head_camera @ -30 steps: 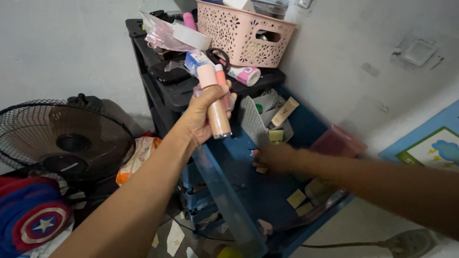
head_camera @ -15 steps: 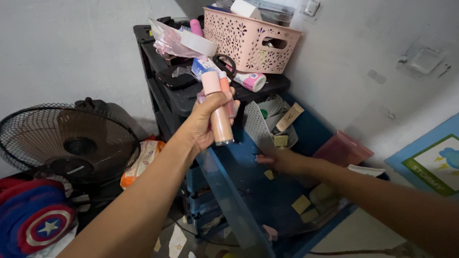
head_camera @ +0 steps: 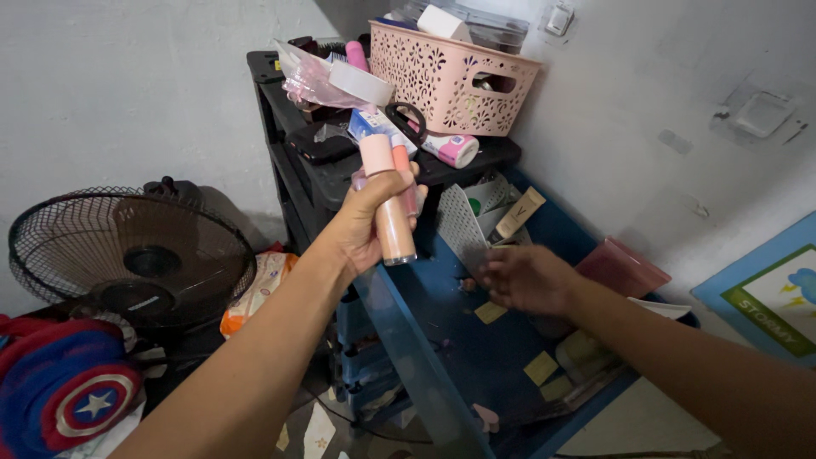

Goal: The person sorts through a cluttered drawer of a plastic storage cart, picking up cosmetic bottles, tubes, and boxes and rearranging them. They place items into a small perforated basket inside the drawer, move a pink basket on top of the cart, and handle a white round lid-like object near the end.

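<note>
two cosmetic tubes (head_camera: 389,200) stand upright in the left hand (head_camera: 361,225), clasped above the open blue drawer (head_camera: 442,331). lower right, the right hand (head_camera: 523,276) hovers loosely spread, holding nothing, nearer the drawer's small yellow pads (head_camera: 491,312).
</note>
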